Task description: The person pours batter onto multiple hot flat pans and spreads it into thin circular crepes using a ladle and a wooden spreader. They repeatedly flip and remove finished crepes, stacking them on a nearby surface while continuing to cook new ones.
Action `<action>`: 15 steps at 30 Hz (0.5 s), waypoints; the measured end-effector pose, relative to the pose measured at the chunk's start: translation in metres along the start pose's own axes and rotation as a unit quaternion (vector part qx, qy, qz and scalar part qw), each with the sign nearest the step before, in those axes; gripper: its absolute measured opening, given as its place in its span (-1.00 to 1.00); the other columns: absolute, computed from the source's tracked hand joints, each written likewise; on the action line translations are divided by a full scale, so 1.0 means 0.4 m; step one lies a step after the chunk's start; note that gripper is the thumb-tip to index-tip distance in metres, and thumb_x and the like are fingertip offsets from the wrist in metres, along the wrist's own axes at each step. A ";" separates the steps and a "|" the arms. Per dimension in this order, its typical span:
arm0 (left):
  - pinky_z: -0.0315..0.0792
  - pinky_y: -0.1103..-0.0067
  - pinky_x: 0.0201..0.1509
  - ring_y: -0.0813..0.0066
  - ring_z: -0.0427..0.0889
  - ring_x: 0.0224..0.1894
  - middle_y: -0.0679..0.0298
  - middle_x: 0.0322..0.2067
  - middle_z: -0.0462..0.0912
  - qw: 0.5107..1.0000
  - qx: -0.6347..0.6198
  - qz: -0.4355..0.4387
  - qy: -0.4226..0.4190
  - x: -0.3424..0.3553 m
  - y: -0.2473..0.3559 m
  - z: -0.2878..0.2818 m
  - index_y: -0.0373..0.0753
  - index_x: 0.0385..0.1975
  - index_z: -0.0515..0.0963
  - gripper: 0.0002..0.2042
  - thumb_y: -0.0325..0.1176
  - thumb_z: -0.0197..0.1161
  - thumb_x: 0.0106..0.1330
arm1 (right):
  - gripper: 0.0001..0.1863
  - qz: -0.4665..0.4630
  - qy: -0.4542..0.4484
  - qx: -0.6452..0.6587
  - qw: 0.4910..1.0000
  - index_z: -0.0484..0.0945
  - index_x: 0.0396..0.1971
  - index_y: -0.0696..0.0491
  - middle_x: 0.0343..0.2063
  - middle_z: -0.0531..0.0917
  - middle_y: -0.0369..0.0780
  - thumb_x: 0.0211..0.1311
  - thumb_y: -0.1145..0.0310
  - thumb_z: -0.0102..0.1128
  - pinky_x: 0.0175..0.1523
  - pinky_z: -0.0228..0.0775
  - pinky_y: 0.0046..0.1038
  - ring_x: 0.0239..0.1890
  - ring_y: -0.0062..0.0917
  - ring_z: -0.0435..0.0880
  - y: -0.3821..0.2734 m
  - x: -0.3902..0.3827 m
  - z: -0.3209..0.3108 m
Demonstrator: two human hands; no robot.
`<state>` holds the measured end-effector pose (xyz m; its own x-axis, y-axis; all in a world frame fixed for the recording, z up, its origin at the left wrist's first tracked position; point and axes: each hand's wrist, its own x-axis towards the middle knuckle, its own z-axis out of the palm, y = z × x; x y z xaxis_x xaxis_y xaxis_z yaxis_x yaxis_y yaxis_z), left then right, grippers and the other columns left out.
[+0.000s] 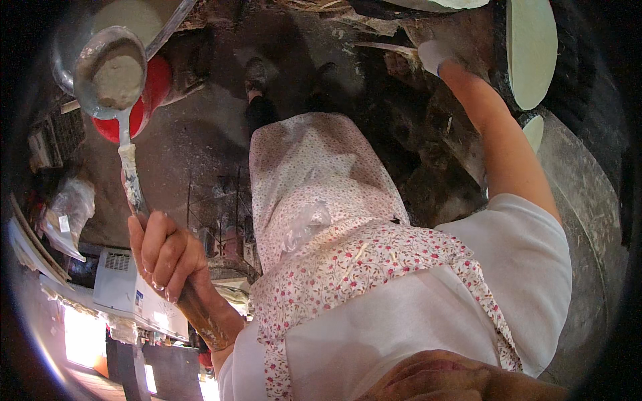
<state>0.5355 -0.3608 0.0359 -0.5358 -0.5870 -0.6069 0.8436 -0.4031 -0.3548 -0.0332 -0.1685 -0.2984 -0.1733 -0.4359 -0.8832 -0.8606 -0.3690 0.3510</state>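
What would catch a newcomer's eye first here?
Probably the ladle at upper left, holding pale, thick mix and gripped in the left hand. Just behind its bowl, a bright red container stands out. The flowered apron fills the middle.

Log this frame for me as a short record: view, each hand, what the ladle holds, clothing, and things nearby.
View: head camera, looking down
Left hand: fingers closed around the handle of a ladle
Ladle contents: pale, thick-looking mixture
Right hand: arm stretched toward the upper right, hand whitish, at the end of a pale stick; grip unclear
Clothing: floral apron, white top
Beyond ladle: red container
Far right: large pale disc-like surface
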 end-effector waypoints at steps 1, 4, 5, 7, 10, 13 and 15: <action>0.43 0.69 -0.85 0.66 0.40 -0.77 0.20 -0.53 0.35 1.000 -0.001 -0.001 0.001 0.001 -0.004 0.000 -0.28 -0.43 0.24 -0.59 -0.18 -0.21 0.73 | -0.81 -0.011 0.009 -0.002 1.000 0.74 -0.47 0.03 -0.67 0.58 -0.23 0.36 0.37 0.29 -0.62 0.43 -0.27 -0.69 -0.44 0.53 0.000 -0.005 -0.002; 0.43 0.70 -0.86 0.65 0.41 -0.77 0.21 -0.53 0.36 1.000 0.004 -0.005 0.013 0.014 -0.014 -0.001 -0.27 -0.44 0.23 -0.58 -0.18 -0.22 0.73 | -0.78 0.012 0.018 0.021 1.000 0.74 -0.49 0.04 -0.70 0.58 -0.22 0.38 0.38 0.27 -0.62 0.45 -0.27 -0.68 -0.43 0.55 0.010 0.020 0.084; 0.43 0.70 -0.86 0.65 0.41 -0.78 0.21 -0.53 0.36 1.000 0.005 -0.003 0.021 0.016 -0.021 -0.002 -0.27 -0.45 0.23 -0.58 -0.18 -0.22 0.73 | -0.83 0.001 0.011 0.045 0.999 0.74 -0.42 0.05 -0.65 0.60 -0.19 0.39 0.38 0.26 -0.60 0.46 -0.27 -0.66 -0.42 0.57 0.009 0.009 0.081; 0.43 0.69 -0.86 0.65 0.42 -0.77 0.21 -0.53 0.37 1.000 0.011 -0.002 0.019 0.022 -0.022 -0.011 -0.28 -0.44 0.25 -0.58 -0.18 -0.22 0.73 | -0.88 -0.015 -0.007 0.088 0.996 0.73 -0.29 0.06 -0.56 0.64 -0.15 0.40 0.39 0.24 -0.57 0.49 -0.25 -0.62 -0.40 0.60 0.006 -0.048 0.029; 0.44 0.69 -0.86 0.64 0.43 -0.77 0.21 -0.52 0.37 1.000 0.002 -0.020 0.007 0.023 -0.001 -0.032 -0.37 -0.33 0.30 -0.61 -0.19 -0.21 0.73 | -0.83 -0.028 0.019 0.184 0.982 0.64 -0.08 0.11 -0.22 0.60 -0.05 0.42 0.45 0.15 -0.41 0.58 -0.09 -0.49 -0.18 0.64 -0.082 -0.127 -0.007; 0.45 0.70 -0.86 0.64 0.43 -0.78 0.22 -0.52 0.37 0.999 0.001 -0.036 0.008 0.025 0.020 -0.045 -0.44 -0.16 0.34 -0.63 -0.20 -0.22 0.73 | -0.74 -0.043 -0.067 0.152 0.985 0.57 0.11 0.02 0.12 0.53 -0.03 0.49 0.40 0.14 -0.53 0.51 -0.21 -0.51 -0.34 0.61 -0.183 -0.173 -0.131; 0.46 0.70 -0.85 0.64 0.43 -0.78 0.23 -0.52 0.36 0.999 0.010 -0.040 0.006 0.025 0.021 -0.039 -0.47 -0.01 0.34 -0.64 -0.21 -0.23 0.74 | -0.76 -0.059 -0.033 0.142 0.988 0.57 0.09 0.02 0.15 0.50 -0.02 0.52 0.40 0.10 -0.52 0.52 -0.21 -0.52 -0.35 0.60 -0.232 -0.141 -0.162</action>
<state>0.5378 -0.3590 0.0156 -0.6005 -0.5441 -0.5860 0.7974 -0.4618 -0.3884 0.0873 -0.1628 -0.2612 -0.0874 -0.3450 -0.9345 -0.9746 -0.1648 0.1519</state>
